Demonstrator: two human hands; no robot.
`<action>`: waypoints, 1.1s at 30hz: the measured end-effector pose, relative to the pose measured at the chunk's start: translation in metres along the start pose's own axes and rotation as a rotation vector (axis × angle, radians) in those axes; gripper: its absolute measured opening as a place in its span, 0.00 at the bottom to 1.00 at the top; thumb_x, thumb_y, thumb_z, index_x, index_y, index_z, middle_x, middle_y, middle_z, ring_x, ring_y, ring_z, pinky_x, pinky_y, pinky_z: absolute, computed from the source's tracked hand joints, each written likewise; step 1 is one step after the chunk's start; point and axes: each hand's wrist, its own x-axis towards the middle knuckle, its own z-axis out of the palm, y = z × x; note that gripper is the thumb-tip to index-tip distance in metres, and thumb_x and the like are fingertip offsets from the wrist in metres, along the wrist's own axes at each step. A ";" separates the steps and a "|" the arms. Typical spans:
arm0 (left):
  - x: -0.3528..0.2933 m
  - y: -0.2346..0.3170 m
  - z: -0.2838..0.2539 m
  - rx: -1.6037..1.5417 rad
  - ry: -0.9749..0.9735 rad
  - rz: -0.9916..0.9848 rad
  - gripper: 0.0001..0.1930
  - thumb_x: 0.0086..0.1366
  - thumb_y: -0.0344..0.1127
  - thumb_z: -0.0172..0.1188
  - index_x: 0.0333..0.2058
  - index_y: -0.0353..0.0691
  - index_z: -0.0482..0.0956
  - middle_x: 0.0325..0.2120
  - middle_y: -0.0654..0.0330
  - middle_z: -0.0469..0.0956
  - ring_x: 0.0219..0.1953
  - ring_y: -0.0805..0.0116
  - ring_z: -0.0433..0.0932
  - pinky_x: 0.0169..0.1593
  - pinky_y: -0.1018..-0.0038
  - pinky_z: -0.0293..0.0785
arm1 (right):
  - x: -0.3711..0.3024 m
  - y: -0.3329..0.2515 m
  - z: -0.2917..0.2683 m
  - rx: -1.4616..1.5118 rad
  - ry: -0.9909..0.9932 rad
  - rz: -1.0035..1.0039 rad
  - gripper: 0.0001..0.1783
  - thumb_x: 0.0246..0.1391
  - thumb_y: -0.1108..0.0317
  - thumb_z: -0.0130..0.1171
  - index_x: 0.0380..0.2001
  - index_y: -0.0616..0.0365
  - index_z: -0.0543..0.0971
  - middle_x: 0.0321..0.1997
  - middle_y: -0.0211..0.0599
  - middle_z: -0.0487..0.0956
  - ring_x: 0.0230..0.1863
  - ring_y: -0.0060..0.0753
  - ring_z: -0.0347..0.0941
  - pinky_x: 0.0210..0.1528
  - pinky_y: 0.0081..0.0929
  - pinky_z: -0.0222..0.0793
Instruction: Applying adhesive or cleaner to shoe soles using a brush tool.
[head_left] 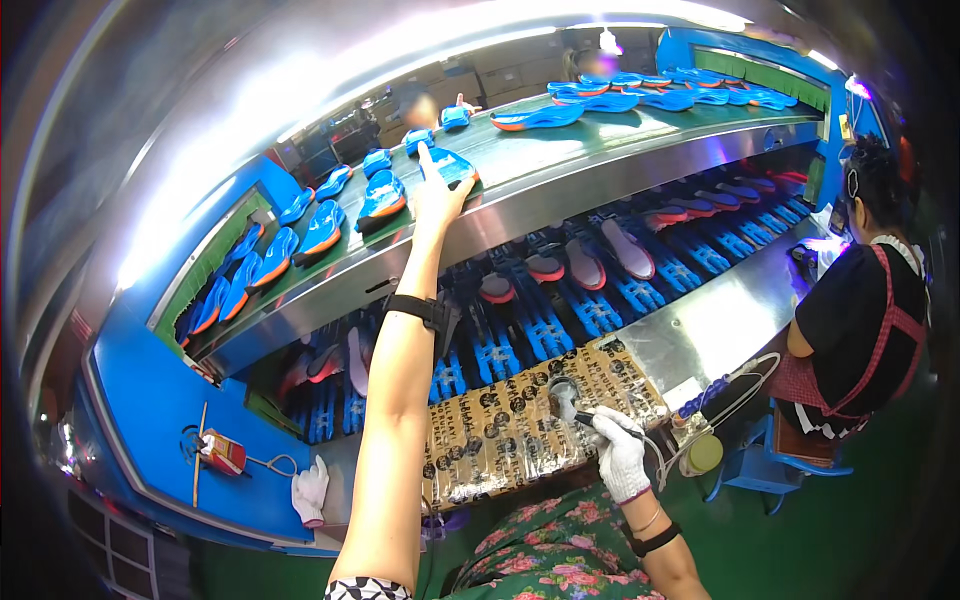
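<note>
My left hand (440,200) is touching a blue sole (454,163) on the far belt (560,142). It is hiding some, so I cannot tell if I am gripping. My gloved right hand (622,452) is gripping a tool (565,403) nearer, covering its handle.

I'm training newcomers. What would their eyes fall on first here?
Glossy blue, orange-edged, sole-shaped pieces line the upper green conveyor belt, the bare left hand on one. Below, the right hand in a white fabric glove holds a dark-handled tool over a brown, dark-printed, shiny sheet.
</note>
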 end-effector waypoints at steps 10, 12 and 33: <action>0.015 0.006 0.001 0.056 -0.077 -0.164 0.65 0.52 0.51 0.73 0.74 0.44 0.31 0.53 0.28 0.74 0.54 0.35 0.77 0.59 0.52 0.72 | 0.010 -0.008 -0.003 0.040 0.065 0.003 0.10 0.56 0.79 0.63 0.42 0.66 0.82 0.40 0.42 0.85 0.34 0.27 0.82 0.30 0.15 0.73; 0.002 0.017 0.013 0.215 0.066 -0.038 0.64 0.52 0.53 0.72 0.75 0.47 0.34 0.58 0.27 0.68 0.59 0.35 0.71 0.62 0.49 0.67 | 0.014 -0.008 -0.007 0.057 0.067 0.001 0.11 0.55 0.79 0.63 0.43 0.66 0.81 0.40 0.43 0.85 0.34 0.28 0.82 0.30 0.16 0.74; 0.140 0.212 0.175 0.710 -0.942 0.218 0.33 0.67 0.57 0.56 0.68 0.57 0.67 0.62 0.51 0.73 0.51 0.60 0.83 0.62 0.58 0.72 | 0.056 -0.038 -0.040 0.088 0.142 -0.049 0.09 0.54 0.82 0.62 0.40 0.67 0.83 0.38 0.41 0.85 0.32 0.26 0.80 0.36 0.19 0.76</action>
